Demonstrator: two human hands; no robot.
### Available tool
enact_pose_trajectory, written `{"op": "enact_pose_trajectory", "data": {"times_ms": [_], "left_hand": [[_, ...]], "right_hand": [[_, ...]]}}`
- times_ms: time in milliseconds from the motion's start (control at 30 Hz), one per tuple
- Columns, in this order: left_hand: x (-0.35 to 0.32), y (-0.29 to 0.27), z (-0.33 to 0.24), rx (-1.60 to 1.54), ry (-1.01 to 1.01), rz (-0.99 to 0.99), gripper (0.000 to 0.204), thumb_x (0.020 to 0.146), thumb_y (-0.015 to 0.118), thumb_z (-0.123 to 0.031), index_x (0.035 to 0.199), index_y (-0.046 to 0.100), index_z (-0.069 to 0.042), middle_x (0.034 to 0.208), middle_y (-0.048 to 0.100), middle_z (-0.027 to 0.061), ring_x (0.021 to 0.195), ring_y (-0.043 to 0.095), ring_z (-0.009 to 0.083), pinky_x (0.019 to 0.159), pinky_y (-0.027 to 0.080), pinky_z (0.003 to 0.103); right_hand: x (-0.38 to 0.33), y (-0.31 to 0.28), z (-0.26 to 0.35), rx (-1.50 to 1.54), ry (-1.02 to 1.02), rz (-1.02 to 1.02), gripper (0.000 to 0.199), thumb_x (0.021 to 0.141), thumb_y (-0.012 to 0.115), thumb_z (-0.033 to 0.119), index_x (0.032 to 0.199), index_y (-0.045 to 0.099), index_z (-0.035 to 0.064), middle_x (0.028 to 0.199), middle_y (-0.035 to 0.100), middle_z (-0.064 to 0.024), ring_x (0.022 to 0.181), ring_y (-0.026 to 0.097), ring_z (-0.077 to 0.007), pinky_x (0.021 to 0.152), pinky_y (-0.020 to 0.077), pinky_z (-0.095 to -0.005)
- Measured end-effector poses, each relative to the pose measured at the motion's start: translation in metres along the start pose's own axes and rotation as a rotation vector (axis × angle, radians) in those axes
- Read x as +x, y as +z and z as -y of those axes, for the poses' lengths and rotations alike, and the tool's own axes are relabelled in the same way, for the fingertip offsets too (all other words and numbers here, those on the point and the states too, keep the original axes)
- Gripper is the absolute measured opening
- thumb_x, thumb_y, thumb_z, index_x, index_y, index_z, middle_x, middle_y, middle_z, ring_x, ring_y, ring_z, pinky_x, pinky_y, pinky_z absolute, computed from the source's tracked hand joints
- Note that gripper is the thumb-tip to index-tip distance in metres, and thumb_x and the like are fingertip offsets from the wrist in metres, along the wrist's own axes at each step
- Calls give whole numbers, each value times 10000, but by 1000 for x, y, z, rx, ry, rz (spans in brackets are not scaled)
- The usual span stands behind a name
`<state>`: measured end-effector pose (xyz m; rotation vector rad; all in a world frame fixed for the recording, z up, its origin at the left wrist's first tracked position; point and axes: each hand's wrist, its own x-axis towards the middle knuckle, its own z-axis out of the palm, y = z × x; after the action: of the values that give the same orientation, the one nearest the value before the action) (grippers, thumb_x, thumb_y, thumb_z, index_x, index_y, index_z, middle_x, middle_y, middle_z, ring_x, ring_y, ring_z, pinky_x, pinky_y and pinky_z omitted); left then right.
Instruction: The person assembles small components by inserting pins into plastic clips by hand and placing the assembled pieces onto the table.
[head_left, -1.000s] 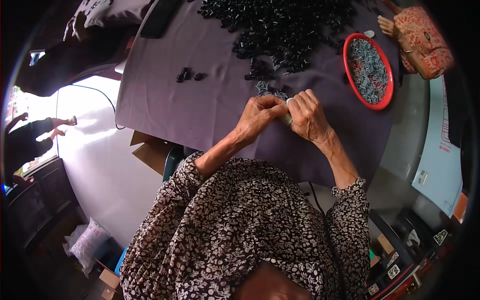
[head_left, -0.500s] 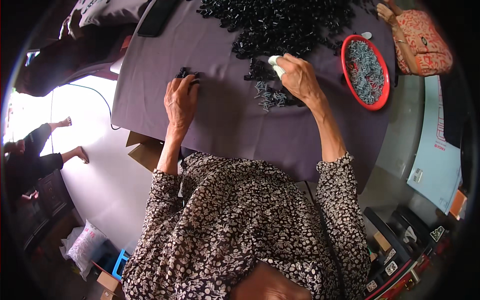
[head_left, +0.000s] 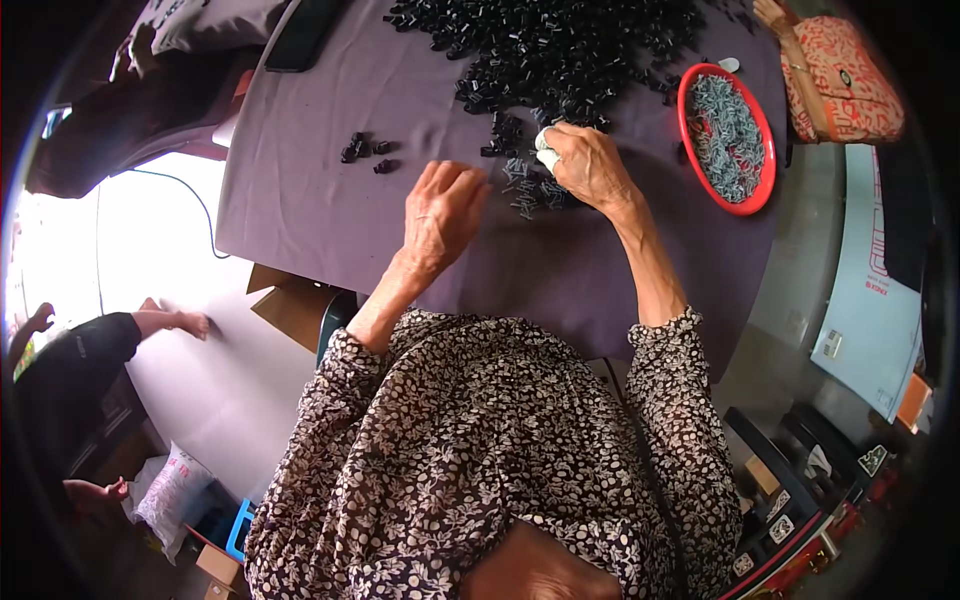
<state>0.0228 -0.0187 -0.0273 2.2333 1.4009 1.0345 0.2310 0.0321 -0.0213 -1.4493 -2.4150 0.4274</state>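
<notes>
Purple-covered table [head_left: 320, 190], two bare hands at work. Left hand [head_left: 440, 215] above the cloth, fingers curled in and blurred; cannot tell whether anything is held. Right hand [head_left: 592, 168] at the loose grey pins [head_left: 526, 192], thumb and forefinger drawn close together, white wraps [head_left: 545, 150] on the tips; cannot tell if a piece sits between them. Progress, by judgement: early. A small group of black pieces [head_left: 356, 148] lies apart at left, possibly the handled ones, though too small to tell if they carry pins. The large black heap [head_left: 570, 50] at the far side looks mostly left to do, its near end trailing down to the grey pins. Containers: red bowl [head_left: 742, 208] at right, tilted-looking in the lens, holds many more grey pins [head_left: 730, 135], red bottom showing through in spots. Cardboard box [head_left: 292, 312] below the table's left edge, flaps open, inside not visible. Pale sack [head_left: 176, 490] on the floor, contents hidden.
</notes>
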Motion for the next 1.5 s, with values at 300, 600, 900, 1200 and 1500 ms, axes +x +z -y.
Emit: {"op": "enact_pose_trajectory", "data": {"times_ms": [300,600,900,1200,1500], "left_hand": [[-1,19,-18,-60,113,117,148,707,637,-36,852,606,-41,817,570,71,735,536,246,640,461,337],[7,20,-23,-104,99,111,136,707,642,-38,839,613,-39,789,576,75,718,537,248,638,460,333],[17,22,-14,-120,1,36,115,707,649,-52,820,630,-45,798,596,84,750,559,264,663,460,353],[56,57,-5,255,63,86,87,678,625,-167,754,629,-123,815,489,41,801,454,242,684,381,351],[61,48,4,-24,19,24,100,711,621,-113,807,648,-103,778,560,51,760,524,226,687,423,332]], "right_hand": [[-23,-10,-16,211,143,-157,157,729,525,-32,871,583,7,824,602,-141,756,578,-335,644,463,-351],[-16,9,1,50,-14,-129,115,712,621,104,723,543,21,711,566,-121,661,556,-325,587,446,-387],[-18,-5,-6,130,115,-119,87,721,597,88,750,541,28,724,568,-123,688,556,-335,597,442,-397],[-6,13,-5,-71,-87,-242,104,728,578,59,696,481,40,671,542,-109,667,555,-289,594,436,-383],[-5,13,-13,-31,-117,-215,105,704,596,61,690,496,32,668,560,-115,670,563,-289,620,444,-385]]}}
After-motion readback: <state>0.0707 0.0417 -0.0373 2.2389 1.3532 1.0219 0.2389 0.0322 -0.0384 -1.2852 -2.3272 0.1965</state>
